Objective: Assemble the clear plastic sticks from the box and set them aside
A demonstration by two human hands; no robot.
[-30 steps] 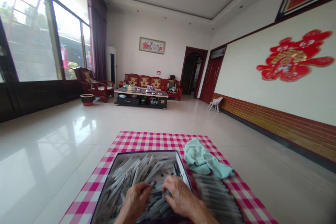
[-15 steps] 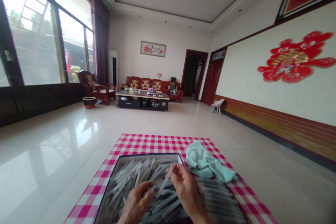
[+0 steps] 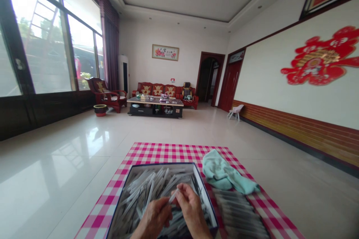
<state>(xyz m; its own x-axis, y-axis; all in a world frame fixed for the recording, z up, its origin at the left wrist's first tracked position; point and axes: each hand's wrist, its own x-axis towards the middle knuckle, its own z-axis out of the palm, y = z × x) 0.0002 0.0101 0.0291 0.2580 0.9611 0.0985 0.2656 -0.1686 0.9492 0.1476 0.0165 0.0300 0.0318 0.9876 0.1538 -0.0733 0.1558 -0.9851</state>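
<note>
A dark-rimmed box point(image 3: 124, 186) full of several thin clear plastic tubes point(image 3: 146, 187) lies on a red-and-white checked cloth point(image 3: 168, 151). Over the near part of the box my left hand point(image 3: 155, 217) and my right hand point(image 3: 187, 208) meet. Both pinch one clear tube point(image 3: 174, 195) that slants up to the right between the fingertips. Each hand's fingers are closed round it.
A crumpled mint-green towel point(image 3: 224, 173) lies right of the box. A row of laid-out tubes point(image 3: 238, 213) fills the cloth's near right. Beyond stretches a glossy tiled floor, with a coffee table point(image 3: 155, 105) and red sofa point(image 3: 165, 90) far back.
My hands rose from digging in the tubes, lifted one tube out, and now hold it closer together between both sets of fingertips. The view has shifted slightly.
</note>
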